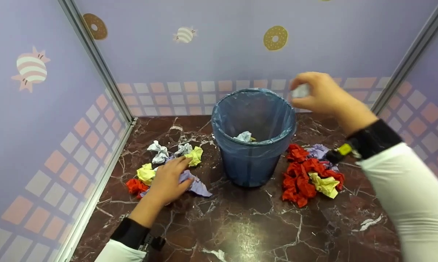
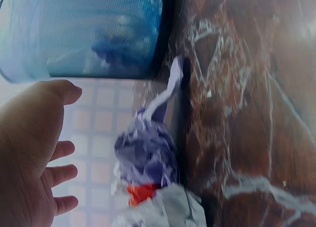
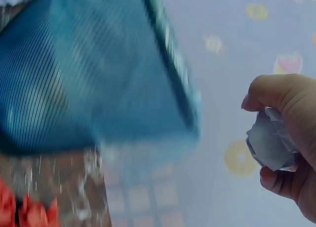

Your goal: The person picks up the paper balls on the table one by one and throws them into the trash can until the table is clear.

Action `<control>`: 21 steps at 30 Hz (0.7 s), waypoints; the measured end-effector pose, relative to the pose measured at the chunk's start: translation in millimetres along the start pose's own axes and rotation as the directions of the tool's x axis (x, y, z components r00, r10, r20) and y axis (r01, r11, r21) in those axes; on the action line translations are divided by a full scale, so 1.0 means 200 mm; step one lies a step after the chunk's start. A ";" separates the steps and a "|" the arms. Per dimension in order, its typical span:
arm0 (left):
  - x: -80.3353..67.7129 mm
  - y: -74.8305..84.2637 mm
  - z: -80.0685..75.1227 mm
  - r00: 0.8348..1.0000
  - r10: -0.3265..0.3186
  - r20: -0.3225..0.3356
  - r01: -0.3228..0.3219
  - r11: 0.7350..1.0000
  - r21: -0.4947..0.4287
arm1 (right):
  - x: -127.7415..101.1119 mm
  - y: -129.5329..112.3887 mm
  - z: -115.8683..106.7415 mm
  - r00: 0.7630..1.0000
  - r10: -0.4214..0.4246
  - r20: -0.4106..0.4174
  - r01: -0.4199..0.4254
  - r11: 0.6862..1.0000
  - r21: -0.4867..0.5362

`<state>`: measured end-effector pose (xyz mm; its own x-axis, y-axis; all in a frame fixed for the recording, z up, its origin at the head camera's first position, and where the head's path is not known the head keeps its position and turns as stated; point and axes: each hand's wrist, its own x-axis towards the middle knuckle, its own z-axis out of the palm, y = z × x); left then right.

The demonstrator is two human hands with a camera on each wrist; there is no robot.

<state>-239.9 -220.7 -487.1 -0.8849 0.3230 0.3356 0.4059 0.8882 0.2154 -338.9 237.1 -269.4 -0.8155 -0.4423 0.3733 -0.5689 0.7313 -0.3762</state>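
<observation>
My right hand point(image 1: 319, 92) grips a crumpled white paper ball point(image 3: 271, 140) beside and just above the rim of the blue mesh trash can point(image 1: 250, 160). The can is lined with a clear bag, and a pale paper ball point(image 1: 244, 136) shows inside it. Over the left pile my left hand point(image 1: 170, 180) hovers with relaxed fingers and holds nothing. Under and around it lie crumpled papers: purple point(image 2: 145, 155), yellow point(image 1: 195, 155), red point(image 1: 136, 186) and white point(image 1: 159, 151).
Right of the can lies another pile, with red papers point(image 1: 299, 178), a yellow paper point(image 1: 324, 185) and a purple paper point(image 1: 317, 150). Patterned walls point(image 1: 204, 54) enclose the dark marbled surface point(image 1: 241, 222) at the back and both sides.
</observation>
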 end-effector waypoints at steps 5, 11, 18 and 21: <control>-0.03 -0.07 0.00 0.999 -0.051 -0.017 0.051 0.999 -0.009 | 0.13 -0.14 0.14 0.998 -0.039 0.053 0.036 0.998 0.045; -0.05 -0.13 0.00 0.996 -0.089 -0.029 0.088 0.996 -0.009 | 0.21 -0.25 0.28 0.982 -0.145 0.119 0.141 0.989 0.041; -0.06 -0.17 -0.01 0.993 -0.116 -0.036 0.116 0.993 -0.008 | 0.24 -0.31 0.35 0.967 -0.136 0.215 0.136 0.991 0.016; -0.05 -0.17 -0.02 0.992 -0.123 -0.042 0.122 0.992 -0.009 | 0.25 -0.32 0.36 0.961 -0.150 0.231 0.151 0.988 0.012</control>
<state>-243.2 -255.6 -494.7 -0.9177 0.1978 0.3445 0.2967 0.9180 0.2632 -350.7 131.3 -289.0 -0.7235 -0.6546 0.2192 -0.6867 0.6498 -0.3260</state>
